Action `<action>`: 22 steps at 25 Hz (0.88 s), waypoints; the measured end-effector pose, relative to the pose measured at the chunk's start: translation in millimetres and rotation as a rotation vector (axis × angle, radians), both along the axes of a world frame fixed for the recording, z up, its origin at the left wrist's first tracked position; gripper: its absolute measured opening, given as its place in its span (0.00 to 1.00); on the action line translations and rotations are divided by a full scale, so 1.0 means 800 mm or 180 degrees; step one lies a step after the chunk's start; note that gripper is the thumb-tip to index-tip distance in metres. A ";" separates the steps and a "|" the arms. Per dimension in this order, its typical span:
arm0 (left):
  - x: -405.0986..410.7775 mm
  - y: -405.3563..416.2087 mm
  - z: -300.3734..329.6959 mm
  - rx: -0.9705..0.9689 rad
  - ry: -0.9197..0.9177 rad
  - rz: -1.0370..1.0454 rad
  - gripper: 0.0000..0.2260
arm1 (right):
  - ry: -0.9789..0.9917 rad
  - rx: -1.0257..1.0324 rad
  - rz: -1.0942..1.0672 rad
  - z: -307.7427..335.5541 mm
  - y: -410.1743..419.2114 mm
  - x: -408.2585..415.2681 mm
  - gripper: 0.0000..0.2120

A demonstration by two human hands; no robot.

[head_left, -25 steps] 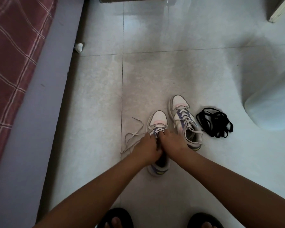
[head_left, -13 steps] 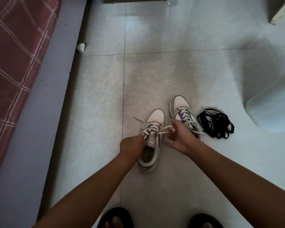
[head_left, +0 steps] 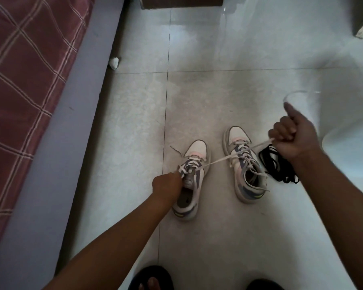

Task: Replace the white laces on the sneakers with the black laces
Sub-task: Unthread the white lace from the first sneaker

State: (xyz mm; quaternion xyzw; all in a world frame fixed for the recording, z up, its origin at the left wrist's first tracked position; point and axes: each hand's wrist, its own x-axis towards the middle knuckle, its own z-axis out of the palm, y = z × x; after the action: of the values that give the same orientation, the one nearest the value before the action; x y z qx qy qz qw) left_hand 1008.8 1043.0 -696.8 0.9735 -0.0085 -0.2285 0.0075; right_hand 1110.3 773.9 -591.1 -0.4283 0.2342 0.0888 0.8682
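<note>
A: On the tiled floor (head_left: 197,101), beside the bed's purple edge (head_left: 61,143), two sneakers are sitting toes away from the person. The right sneaker (head_left: 246,170) is keeping its laces; black laces (head_left: 275,166) are lying bundled just beyond it, partly under the right wrist.

B: And the left sneaker (head_left: 192,181)?

A: Being unlaced. The left hand (head_left: 166,185) is bracing it at the tongue; whether its fingers are curling round anything, I cannot tell. The right hand (head_left: 291,137) is fisting tight on the white lace (head_left: 228,156), drawing it taut across toward the floor's right side.

B: Next?

A: Likely freeing the remaining lower crossings, eyelet by eyelet. Open tile is lying ahead and right; a pale rounded object (head_left: 348,147) is crowding the right edge.
</note>
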 end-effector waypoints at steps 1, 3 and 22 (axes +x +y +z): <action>-0.001 0.006 -0.001 -0.0082 0.0019 0.0072 0.12 | 0.0024 -0.0284 0.0007 -0.001 -0.006 0.006 0.09; -0.006 0.013 -0.003 -0.0320 0.0045 0.0164 0.15 | 0.0177 -0.1396 0.0434 -0.009 -0.001 0.008 0.06; 0.027 0.001 0.026 -0.0805 0.0055 0.0702 0.18 | -0.0323 -0.4676 0.3343 -0.109 0.163 -0.106 0.17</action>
State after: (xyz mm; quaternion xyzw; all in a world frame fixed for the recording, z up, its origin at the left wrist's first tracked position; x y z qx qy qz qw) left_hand 1030.5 1043.4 -675.7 0.9578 0.0697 -0.2316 0.1550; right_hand 1025.1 904.0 -678.6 -0.9299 -0.0323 0.2827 0.2331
